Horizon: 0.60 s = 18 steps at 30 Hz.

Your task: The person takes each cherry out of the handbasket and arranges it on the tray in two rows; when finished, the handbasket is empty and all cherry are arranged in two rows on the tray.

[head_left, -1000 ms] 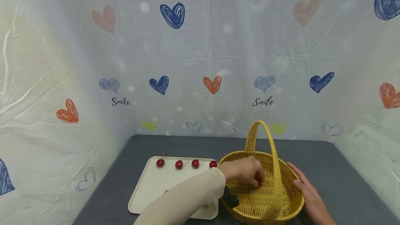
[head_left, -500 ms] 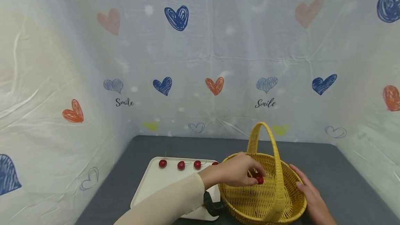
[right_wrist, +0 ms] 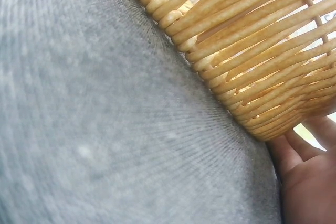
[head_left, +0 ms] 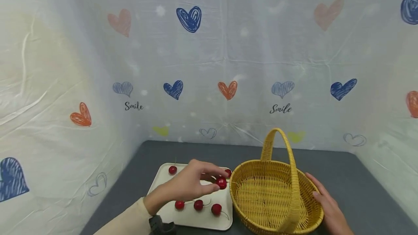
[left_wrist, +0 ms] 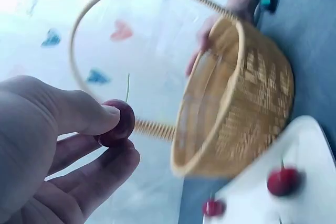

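My left hand (head_left: 191, 180) pinches a dark red cherry (head_left: 221, 182) between thumb and fingertips above the white tray (head_left: 196, 218). In the left wrist view, this cherry (left_wrist: 116, 124) has its green stem pointing up. Several more cherries lie on the tray, including one cherry (head_left: 216, 209) near its front right corner; my hand covers part of the back row. To the tray's right stands a yellow wicker basket (head_left: 271, 169) with a tall handle. No cherry shows inside it. My right hand (head_left: 330, 206) holds the basket's right side, thumb at the rim and fingers along the outer wall.
The basket's arched handle (head_left: 268, 144) rises across its opening. A dark grey cloth (head_left: 352, 177) covers the table, and a white curtain (head_left: 248, 46) with printed hearts hangs behind it. A black band (head_left: 160, 226) sits on my left wrist.
My left hand has lifted the cherry out of the basket and carried it left to above the tray. My right hand has stayed at the basket's side. The head view has shifted slightly.
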{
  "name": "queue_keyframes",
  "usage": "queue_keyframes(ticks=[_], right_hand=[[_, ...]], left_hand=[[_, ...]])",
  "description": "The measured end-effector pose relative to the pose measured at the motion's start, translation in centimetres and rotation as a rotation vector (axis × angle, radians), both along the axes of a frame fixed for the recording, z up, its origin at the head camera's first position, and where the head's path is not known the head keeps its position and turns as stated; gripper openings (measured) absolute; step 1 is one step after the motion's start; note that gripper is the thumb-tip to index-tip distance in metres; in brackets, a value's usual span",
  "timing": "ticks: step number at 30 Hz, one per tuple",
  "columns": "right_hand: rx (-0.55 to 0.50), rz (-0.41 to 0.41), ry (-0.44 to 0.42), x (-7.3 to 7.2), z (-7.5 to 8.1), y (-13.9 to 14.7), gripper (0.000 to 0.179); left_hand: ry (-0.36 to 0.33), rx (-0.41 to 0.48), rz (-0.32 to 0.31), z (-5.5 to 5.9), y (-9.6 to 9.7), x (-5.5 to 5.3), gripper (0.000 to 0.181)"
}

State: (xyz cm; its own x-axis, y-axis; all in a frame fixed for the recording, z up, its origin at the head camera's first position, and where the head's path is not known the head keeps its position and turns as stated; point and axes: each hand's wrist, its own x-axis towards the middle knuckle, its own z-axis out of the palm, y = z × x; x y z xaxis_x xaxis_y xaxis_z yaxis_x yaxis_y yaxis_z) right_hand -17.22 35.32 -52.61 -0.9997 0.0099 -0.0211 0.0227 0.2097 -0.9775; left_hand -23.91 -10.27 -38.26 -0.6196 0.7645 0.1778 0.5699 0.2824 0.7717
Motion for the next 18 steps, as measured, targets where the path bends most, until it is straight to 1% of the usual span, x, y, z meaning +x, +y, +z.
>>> queue_keyframes(ticks=[2, 4, 6, 9, 11, 14, 17, 18], right_hand=[[0.004, 0.0, -0.004, -0.1, 0.1, 0.0, 0.064], [0.006, 0.002, -0.002, 0.0, 0.1, 0.1, 0.063], [0.008, 0.005, 0.006, 0.1, 0.1, 0.2, 0.063], [0.007, 0.002, 0.005, 0.2, 0.1, 0.2, 0.063], [0.001, -0.001, -0.002, 0.1, 0.1, 0.2, 0.063], [-0.008, 0.011, 0.001, -0.1, -0.1, 0.3, 0.063], [-0.028, 0.036, 0.017, -0.2, -0.3, 0.4, 0.063], [-0.038, 0.045, 0.025, -0.2, -0.4, 0.4, 0.063]], left_hand=[[0.015, -0.003, 0.077, 0.0, -2.2, 0.5, 0.035], [0.035, -0.004, 0.129, -0.2, -4.3, 1.0, 0.034], [0.05, 0.003, 0.166, -0.6, -6.2, 1.5, 0.033], [0.051, 0.017, 0.195, -1.4, -8.8, 2.1, 0.032], [0.034, 0.026, 0.23, -2.1, -10.5, 2.4, 0.032], [-0.001, 0.029, 0.304, -3.2, -12.9, 2.8, 0.032], [-0.038, 0.036, 0.381, -4.8, -14.9, 3.0, 0.032], [-0.039, 0.039, 0.398, -5.4, -15.4, 3.0, 0.032]])
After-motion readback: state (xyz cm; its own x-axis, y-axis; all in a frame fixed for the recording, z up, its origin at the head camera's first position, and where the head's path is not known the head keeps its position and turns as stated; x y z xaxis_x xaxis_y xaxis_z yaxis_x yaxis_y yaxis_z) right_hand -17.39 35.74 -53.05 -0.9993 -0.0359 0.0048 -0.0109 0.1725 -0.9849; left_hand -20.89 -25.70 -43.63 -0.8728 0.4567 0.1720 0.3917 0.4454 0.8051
